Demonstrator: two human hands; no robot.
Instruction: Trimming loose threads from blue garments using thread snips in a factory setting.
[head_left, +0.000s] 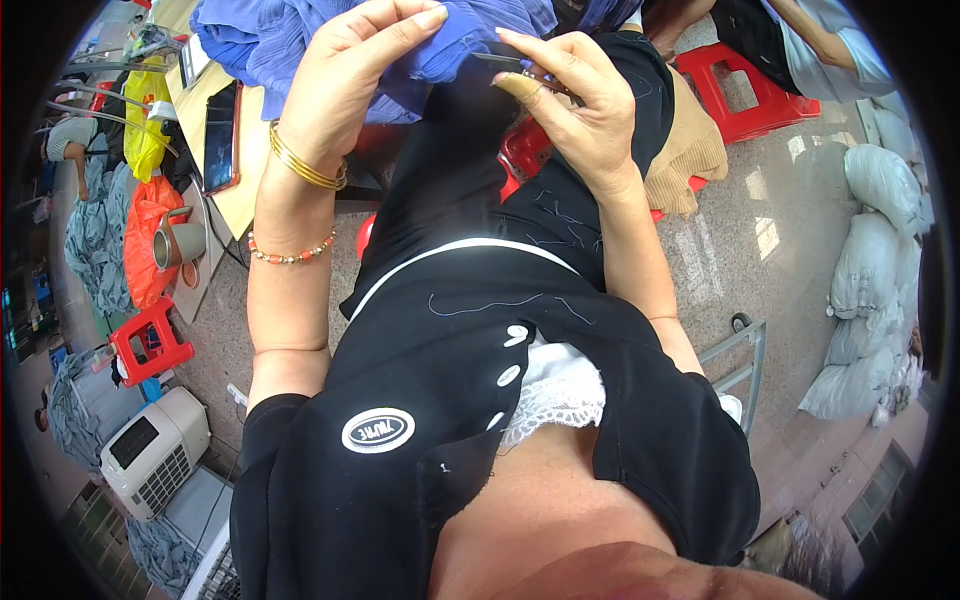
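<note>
Blue-violet crinkled fabric is heaped on the table edge and over my lap at the top of the view. My left hand pinches a fold of it between thumb and fingers, with gold bangles and a beaded bracelet on the wrist. Facing it, my right hand grips small thread snips, their dark blades pointing left at the raised cloth. Fingers partly cover the snips' handle. Loose blue threads lie on my black top and trousers.
On the pale wooden table at left lies a phone. Red plastic stools stand left and upper right. A white air cooler is at lower left, a metal trolley frame at right, stacked white sacks beyond. Other people sit nearby.
</note>
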